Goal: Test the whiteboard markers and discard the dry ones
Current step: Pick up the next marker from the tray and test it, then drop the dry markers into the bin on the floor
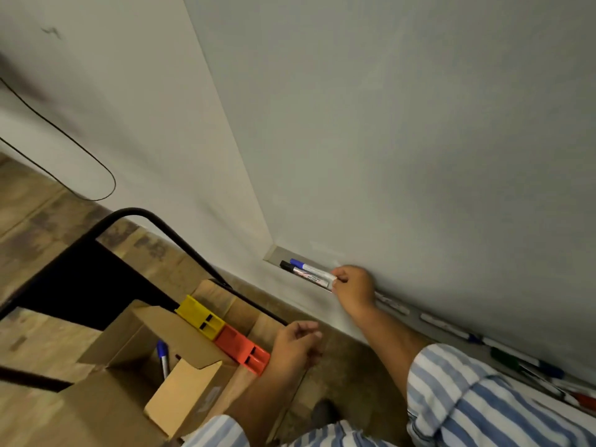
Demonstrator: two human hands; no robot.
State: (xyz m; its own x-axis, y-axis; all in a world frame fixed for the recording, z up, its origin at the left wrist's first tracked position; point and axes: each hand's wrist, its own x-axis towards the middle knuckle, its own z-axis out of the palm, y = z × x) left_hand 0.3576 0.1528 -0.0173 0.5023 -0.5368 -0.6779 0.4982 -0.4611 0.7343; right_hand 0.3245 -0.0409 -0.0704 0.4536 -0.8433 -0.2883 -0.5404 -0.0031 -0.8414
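- The right hand (353,290), right of centre in the frame, has its fingers (339,279) curled round the butt end of a blue marker (312,270). A black marker (301,274) lies just beside the blue one; whether the fingers also touch it cannot be told.
- Both markers lie capped on the tray (277,253) at its left end, caps pointing toward upper left, white barrels with printed labels too blurred to read.
- The left hand (298,345), lower centre, hangs with its fingers loosely curled and holds nothing.
- Step in hand, as I judge it: picking the next marker off the tray to test it. Nothing is written on the board (419,140) that I can see.
- The next move calls for lifting the blue marker clear of the black one, bringing the free left hand over to pull the cap, then drawing a stroke on the board above.
- More markers (512,358) lie along the tray toward lower right, blurred: green, blue and red caps show.
- A cardboard box (180,375) sits open in the lower left, with one blue-capped marker (163,358) standing inside; it is likely the discard bin.
- A yellow block (200,314) and an orange block (243,348) rest on the box's far edge.
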